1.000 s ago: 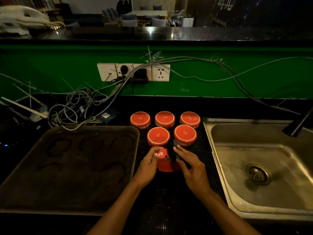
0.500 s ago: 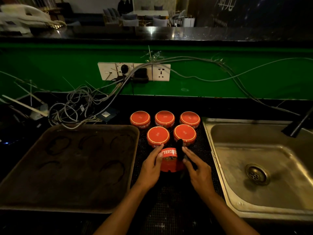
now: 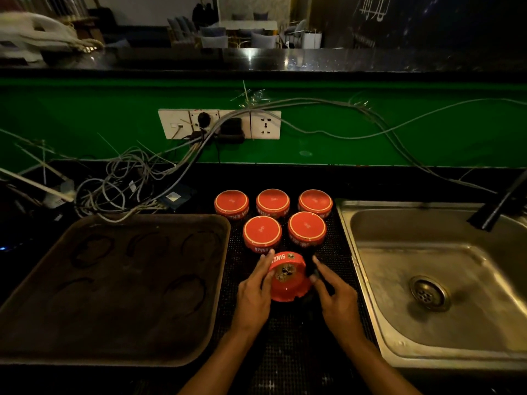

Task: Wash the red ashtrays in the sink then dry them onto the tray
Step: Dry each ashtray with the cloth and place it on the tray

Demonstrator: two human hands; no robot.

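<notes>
Six ashtrays are seen beside the sink (image 3: 370, 223), on the black mat of the bench (image 3: 285, 352); five (image 3: 262, 231) stand upside down in two rows, dry bases up. The sixth ashtray (image 3: 288, 276), nearest the viewer, has been turned since a second ago: then it lay low with its side lettering half hidden, now its mouth is tipped up toward the camera and ash or butts are shown inside. It is held by the left hand (image 3: 253, 295), whose fingers are curled on its left rim, while the right hand (image 3: 333, 292) is kept just beside it, fingers loose, contact unclear. Being round, it has no long axis; its opening faces up and toward the viewer. Washing is judged not yet begun; the tray (image 3: 114, 280), left of the ashtrays, bears only ring marks.
</notes>
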